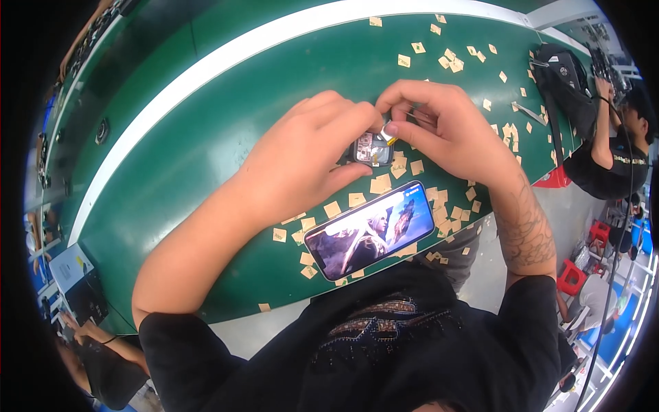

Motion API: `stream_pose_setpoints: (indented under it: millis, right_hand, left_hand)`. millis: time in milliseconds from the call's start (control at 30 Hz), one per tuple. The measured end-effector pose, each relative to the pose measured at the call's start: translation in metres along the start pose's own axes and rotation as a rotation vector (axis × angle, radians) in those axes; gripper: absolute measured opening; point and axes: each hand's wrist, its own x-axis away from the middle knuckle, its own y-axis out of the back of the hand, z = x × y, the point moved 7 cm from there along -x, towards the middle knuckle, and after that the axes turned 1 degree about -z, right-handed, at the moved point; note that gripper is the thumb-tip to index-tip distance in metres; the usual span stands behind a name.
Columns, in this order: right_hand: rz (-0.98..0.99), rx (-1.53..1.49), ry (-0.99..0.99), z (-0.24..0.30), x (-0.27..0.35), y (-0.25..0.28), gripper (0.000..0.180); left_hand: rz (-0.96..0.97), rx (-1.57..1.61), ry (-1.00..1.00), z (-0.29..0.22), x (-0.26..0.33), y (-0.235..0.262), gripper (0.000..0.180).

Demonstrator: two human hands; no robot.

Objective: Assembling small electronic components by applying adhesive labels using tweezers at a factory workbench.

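Over the green table (274, 82), my left hand (305, 147) is closed around the side of a small dark-cased electronic device (374, 152). The device lies open, with a pale circuit board and a grey part showing inside. At its upper right corner, my right hand (449, 127) pinches a small silver part with a yellow edge (388, 133). A thin, light sliver shows among the right fingers; its kind is unclear. The left fingertips touch the device's near and far edges. Just below it lies a phone (371, 233), its screen lit with a picture of a figure.
Many small tan paper squares (356, 200) are scattered around the phone and far right. A pair of tweezers (530, 113) and a black bag (566, 86) lie at the right. A white box (71, 269) stands left. Other people (621, 147) sit nearby, with red stools (571, 278) behind.
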Motion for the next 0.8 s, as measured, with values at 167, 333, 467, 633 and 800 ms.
stream_pose_setpoints:
  millis: [167, 333, 467, 633, 800]
  right_hand:
    - [0.063, -0.127, -0.047, 0.001, 0.004, -0.004, 0.014]
    - [0.016, -0.186, -0.005, -0.009, 0.012, -0.003, 0.012]
    - [0.051, -0.148, -0.024, -0.007, 0.017, -0.003, 0.012]
    - [0.051, -0.209, -0.033, -0.007, 0.021, -0.002, 0.012]
    - [0.085, -0.265, -0.088, -0.005, 0.02, -0.002, 0.014]
  left_hand:
    - [-0.025, -0.048, -0.123, -0.006, 0.001, 0.001, 0.042]
    - [-0.012, -0.156, -0.177, -0.01, 0.003, 0.0, 0.033]
    - [-0.002, -0.192, -0.191, -0.011, 0.005, -0.001, 0.034]
    - [-0.006, -0.204, -0.21, -0.013, 0.006, -0.002, 0.033]
    - [-0.011, -0.245, -0.225, -0.015, 0.006, -0.002, 0.031]
